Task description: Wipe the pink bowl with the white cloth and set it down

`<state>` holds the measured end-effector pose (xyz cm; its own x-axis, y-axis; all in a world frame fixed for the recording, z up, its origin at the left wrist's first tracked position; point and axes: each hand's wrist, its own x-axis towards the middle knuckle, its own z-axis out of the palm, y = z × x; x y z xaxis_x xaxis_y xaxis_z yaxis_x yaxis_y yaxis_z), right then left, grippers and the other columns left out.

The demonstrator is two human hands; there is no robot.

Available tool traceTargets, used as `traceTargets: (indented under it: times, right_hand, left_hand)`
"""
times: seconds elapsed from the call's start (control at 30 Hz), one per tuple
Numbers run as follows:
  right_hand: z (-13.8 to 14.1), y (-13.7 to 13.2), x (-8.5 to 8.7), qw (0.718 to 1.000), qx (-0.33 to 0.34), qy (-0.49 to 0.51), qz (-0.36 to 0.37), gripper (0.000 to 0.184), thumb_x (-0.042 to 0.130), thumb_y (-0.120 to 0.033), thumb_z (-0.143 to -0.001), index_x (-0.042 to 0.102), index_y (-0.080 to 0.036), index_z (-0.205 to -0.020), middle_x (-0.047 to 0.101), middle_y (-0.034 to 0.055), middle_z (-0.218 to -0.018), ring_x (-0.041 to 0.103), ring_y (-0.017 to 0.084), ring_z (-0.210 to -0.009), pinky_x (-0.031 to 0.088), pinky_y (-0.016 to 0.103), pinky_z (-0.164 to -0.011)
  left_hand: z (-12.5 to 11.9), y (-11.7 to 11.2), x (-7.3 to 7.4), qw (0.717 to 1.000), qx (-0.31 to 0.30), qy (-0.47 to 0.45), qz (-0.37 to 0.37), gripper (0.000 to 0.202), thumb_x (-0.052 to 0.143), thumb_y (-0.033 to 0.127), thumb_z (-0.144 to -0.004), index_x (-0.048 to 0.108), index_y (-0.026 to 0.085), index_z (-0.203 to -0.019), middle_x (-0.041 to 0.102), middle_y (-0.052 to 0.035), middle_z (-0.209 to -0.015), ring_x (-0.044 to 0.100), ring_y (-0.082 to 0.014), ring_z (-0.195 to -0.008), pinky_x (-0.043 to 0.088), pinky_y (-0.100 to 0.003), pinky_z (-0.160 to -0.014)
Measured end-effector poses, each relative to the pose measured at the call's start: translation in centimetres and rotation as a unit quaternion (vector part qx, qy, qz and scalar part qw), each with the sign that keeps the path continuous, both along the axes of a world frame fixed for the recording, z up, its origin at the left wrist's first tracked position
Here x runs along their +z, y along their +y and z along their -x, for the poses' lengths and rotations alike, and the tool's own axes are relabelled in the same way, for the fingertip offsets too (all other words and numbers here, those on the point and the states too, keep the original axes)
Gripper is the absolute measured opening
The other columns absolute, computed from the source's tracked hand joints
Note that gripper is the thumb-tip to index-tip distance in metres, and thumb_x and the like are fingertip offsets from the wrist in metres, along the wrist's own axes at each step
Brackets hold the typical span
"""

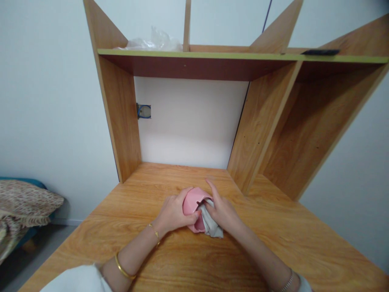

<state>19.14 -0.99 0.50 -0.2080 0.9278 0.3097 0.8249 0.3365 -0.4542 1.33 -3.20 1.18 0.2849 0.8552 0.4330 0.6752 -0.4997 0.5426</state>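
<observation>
A pink bowl (191,200) lies tilted on its side on the wooden desk (146,186). My left hand (173,213) is wrapped round its left rim and holds it. My right hand (223,211) presses a grey cloth (212,227) into the bowl's opening, with its fingers closed on the cloth. Part of the cloth hangs down onto the desk below the bowl. Gold bracelets circle my left wrist, and a thin one shows on my right.
A wooden hutch with a green-edged shelf (212,54) rises behind the desk. Crumpled clear plastic (154,40) and a dark flat object (320,52) lie on the shelf. A blue wall socket (144,111) sits at the back left. A patterned blanket (21,207) lies at far left.
</observation>
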Motion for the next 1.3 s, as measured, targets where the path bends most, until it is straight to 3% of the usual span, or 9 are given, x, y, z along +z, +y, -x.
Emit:
traceTargets:
  times: [0.2, 0.4, 0.6, 0.77, 0.97, 1.07, 1.17, 1.3]
  right_hand:
    - [-0.2, 0.3, -0.3, 0.999, 0.014, 0.046, 0.016, 0.064, 0.045, -0.023, -0.076, 0.02, -0.018, -0.136, 0.066, 0.0069, -0.086, 0.062, 0.022, -0.078, 0.042, 0.03, -0.067]
    - [-0.2, 0.7, -1.0, 0.985, 0.036, 0.166, 0.026, 0.064, 0.043, -0.017, -0.074, 0.021, -0.02, -0.134, 0.065, 0.0031, -0.087, 0.06, 0.018, -0.08, 0.043, 0.029, -0.071]
    - [0.1, 1.2, -1.2, 0.962, 0.0, 0.273, 0.018, 0.059, 0.041, -0.021, -0.073, 0.025, -0.018, -0.13, 0.062, 0.0048, -0.094, 0.06, 0.017, -0.076, 0.046, 0.031, -0.07]
    - [0.2, 2.2, -1.6, 0.926, 0.007, 0.376, -0.031, 0.051, 0.044, -0.025, -0.068, 0.036, -0.016, -0.118, 0.053, 0.0105, -0.114, 0.053, 0.02, -0.1, 0.041, 0.035, -0.086]
    - [0.4, 2.6, -2.5, 0.933, 0.031, 0.357, -0.035, 0.053, 0.046, -0.023, -0.068, 0.034, -0.018, -0.119, 0.052, 0.0093, -0.116, 0.051, 0.018, -0.104, 0.038, 0.035, -0.091]
    - [0.2, 2.5, -2.2, 0.947, 0.002, 0.321, -0.031, 0.061, 0.049, -0.023, -0.067, 0.029, -0.018, -0.125, 0.056, 0.0083, -0.108, 0.056, 0.019, -0.094, 0.043, 0.033, -0.082]
    - [-0.3, 2.2, -1.3, 0.963, -0.048, 0.266, -0.022, 0.07, 0.052, -0.025, -0.066, 0.024, -0.016, -0.129, 0.062, 0.0048, -0.085, 0.06, 0.019, -0.07, 0.046, 0.03, -0.063]
    - [-0.8, 1.8, -0.2, 0.976, -0.091, 0.197, -0.03, 0.073, 0.053, -0.03, -0.068, 0.022, -0.014, -0.132, 0.052, -0.0039, -0.055, 0.052, 0.017, -0.046, 0.037, 0.025, -0.045]
  left_hand:
    - [0.0, 0.2, -0.2, 1.0, -0.004, -0.002, 0.01, 0.065, 0.056, 0.043, -0.068, 0.04, 0.018, -0.126, 0.06, -0.0089, -0.107, 0.058, -0.0253, -0.09, 0.044, -0.037, -0.08]
    - [0.0, 0.4, -0.4, 0.998, 0.024, -0.049, 0.034, 0.064, 0.049, 0.047, -0.076, 0.033, 0.019, -0.131, 0.057, -0.0102, -0.113, 0.056, -0.0261, -0.096, 0.041, -0.039, -0.085]
    - [0.0, 0.5, -0.6, 0.99, -0.029, -0.127, 0.046, 0.08, 0.052, 0.051, -0.074, 0.016, 0.015, -0.136, 0.046, -0.0132, -0.125, 0.049, -0.0257, -0.106, 0.038, -0.039, -0.09]
    - [-0.5, 0.3, -0.8, 0.985, -0.067, -0.152, 0.054, 0.09, 0.06, 0.047, -0.07, 0.008, 0.016, -0.136, 0.039, -0.0142, -0.129, 0.044, -0.0253, -0.113, 0.036, -0.038, -0.093]
    - [-0.9, 0.1, -0.8, 0.972, -0.093, -0.206, 0.07, 0.08, 0.057, 0.036, -0.075, 0.007, 0.014, -0.134, 0.039, -0.0135, -0.128, 0.043, -0.0204, -0.113, 0.037, -0.032, -0.093]
    - [-1.1, 0.1, -0.7, 0.972, -0.073, -0.211, 0.068, 0.077, 0.059, 0.032, -0.072, 0.013, 0.016, -0.132, 0.044, -0.0119, -0.123, 0.047, -0.0197, -0.108, 0.04, -0.03, -0.09]
    - [-1.1, 0.2, -0.6, 0.978, -0.054, -0.191, 0.057, 0.076, 0.062, 0.029, -0.068, 0.019, 0.016, -0.13, 0.048, -0.0105, -0.118, 0.05, -0.0203, -0.103, 0.042, -0.031, -0.088]
    - [-1.0, 0.4, -0.9, 0.982, -0.041, -0.175, 0.065, 0.074, 0.062, 0.024, -0.065, 0.024, 0.015, -0.129, 0.054, -0.0084, -0.109, 0.054, -0.0192, -0.094, 0.045, -0.031, -0.082]
